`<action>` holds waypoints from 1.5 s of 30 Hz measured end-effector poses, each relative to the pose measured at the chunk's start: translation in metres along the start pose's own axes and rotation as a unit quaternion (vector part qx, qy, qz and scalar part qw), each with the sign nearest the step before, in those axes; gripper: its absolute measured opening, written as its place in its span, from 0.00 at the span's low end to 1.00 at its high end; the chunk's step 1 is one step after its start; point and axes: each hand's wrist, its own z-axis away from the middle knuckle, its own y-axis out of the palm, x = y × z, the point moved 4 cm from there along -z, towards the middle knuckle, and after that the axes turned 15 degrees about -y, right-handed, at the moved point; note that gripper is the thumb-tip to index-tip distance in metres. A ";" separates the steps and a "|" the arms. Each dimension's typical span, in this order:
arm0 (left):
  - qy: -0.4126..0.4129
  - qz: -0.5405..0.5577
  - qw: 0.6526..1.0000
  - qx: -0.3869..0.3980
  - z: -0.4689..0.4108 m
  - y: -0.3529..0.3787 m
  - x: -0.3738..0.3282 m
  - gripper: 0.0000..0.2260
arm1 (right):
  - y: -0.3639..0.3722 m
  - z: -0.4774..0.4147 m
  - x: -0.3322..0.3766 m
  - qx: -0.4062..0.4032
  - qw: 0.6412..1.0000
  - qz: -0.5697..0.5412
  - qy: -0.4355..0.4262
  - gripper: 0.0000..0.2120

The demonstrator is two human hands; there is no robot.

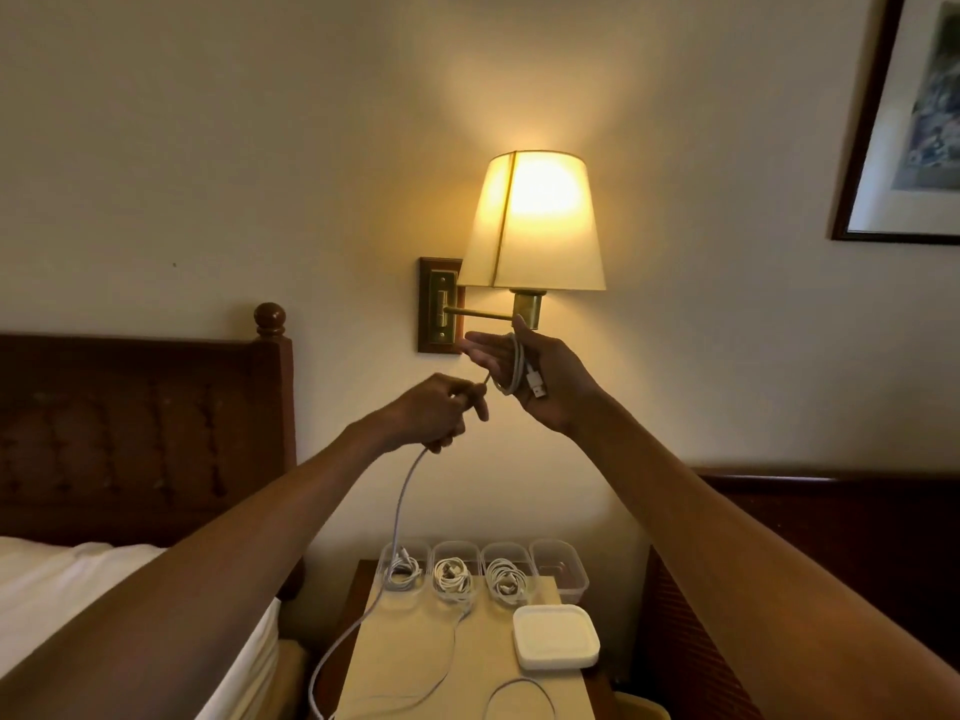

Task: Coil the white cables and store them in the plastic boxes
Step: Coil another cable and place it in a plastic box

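Both arms are raised in front of the wall lamp. My right hand point(524, 379) has its palm up, with loops of a white cable point(402, 504) wound around its fingers and a USB plug hanging at the palm. My left hand point(441, 410) pinches the same cable just left of the loops. From that hand the cable drops down to the nightstand and trails off its front edge. Below stand four clear plastic boxes in a row: the left box point(404, 566), the second box point(453, 570) and the third box point(506, 571) hold coiled white cables. The right box point(561, 566) looks empty.
A stack of white lids point(556, 636) lies on the nightstand point(415, 662) in front of the boxes. A lit wall lamp point(535, 223) hangs just behind my hands. A bed with a dark wooden headboard point(145, 433) is at left, dark furniture at right.
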 end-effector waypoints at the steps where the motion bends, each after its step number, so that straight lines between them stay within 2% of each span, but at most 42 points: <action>1: -0.007 0.002 1.000 0.026 0.004 0.007 -0.001 0.14 | -0.002 -0.002 -0.001 -0.004 1.000 0.013 -0.012 0.23; 4: -0.020 -0.006 0.996 0.083 0.016 0.021 -0.007 0.13 | -0.007 -0.006 -0.005 -0.045 0.998 0.021 -0.034 0.25; 8: -0.029 -0.071 0.992 0.096 0.027 0.023 -0.019 0.11 | -0.012 -0.014 -0.009 -0.110 0.991 0.045 -0.062 0.24; 14: -0.021 -0.146 0.985 0.095 0.038 0.000 -0.028 0.11 | -0.015 -0.022 -0.020 -0.137 0.964 0.218 -0.062 0.22; 16: -0.015 -0.143 0.985 0.095 0.040 -0.004 -0.026 0.11 | -0.014 -0.023 -0.019 -0.137 0.952 0.265 -0.072 0.21; 20: -0.046 -0.063 0.989 0.122 0.043 -0.008 -0.016 0.11 | -0.012 -0.023 -0.014 -0.135 0.935 0.315 -0.088 0.16; 22: -0.030 -0.070 0.992 0.102 0.042 -0.009 -0.015 0.09 | -0.008 -0.023 -0.013 -0.127 0.917 0.365 -0.102 0.13; 25: 0.048 -0.078 0.995 0.041 0.042 -0.016 -0.029 0.06 | -0.012 -0.017 -0.008 -0.100 0.853 0.497 -0.122 0.13; 26: 0.071 -0.075 0.994 0.027 0.043 -0.022 -0.036 0.06 | -0.020 -0.016 -0.006 -0.099 0.843 0.517 -0.108 0.14; 27: 0.086 -0.078 0.993 0.015 0.044 -0.028 -0.042 0.06 | -0.031 -0.013 -0.004 -0.104 0.847 0.515 -0.077 0.17; 29: 0.096 -0.111 0.989 0.002 0.046 -0.040 -0.052 0.08 | -0.049 -0.006 -0.004 -0.093 0.884 0.458 -0.013 0.21; 32: 0.118 -0.147 0.982 -0.021 0.043 -0.051 -0.063 0.09 | -0.053 0.005 -0.010 -0.013 0.937 0.345 0.052 0.23; 34: 0.135 -0.145 0.978 -0.069 0.034 -0.055 -0.066 0.08 | -0.043 0.013 -0.014 0.032 0.945 0.313 0.089 0.26; 37: 0.149 -0.118 0.973 -0.131 0.022 -0.056 -0.066 0.08 | -0.029 0.020 -0.018 0.054 0.960 0.257 0.096 0.29; 41: 0.163 -0.072 0.968 -0.179 0.012 -0.051 -0.055 0.10 | -0.013 0.023 -0.020 0.096 0.973 0.167 0.130 0.39; 45: 0.152 -0.012 0.973 -0.175 0.005 -0.040 -0.031 0.09 | -0.006 0.019 -0.007 0.087 0.989 0.090 0.079 0.26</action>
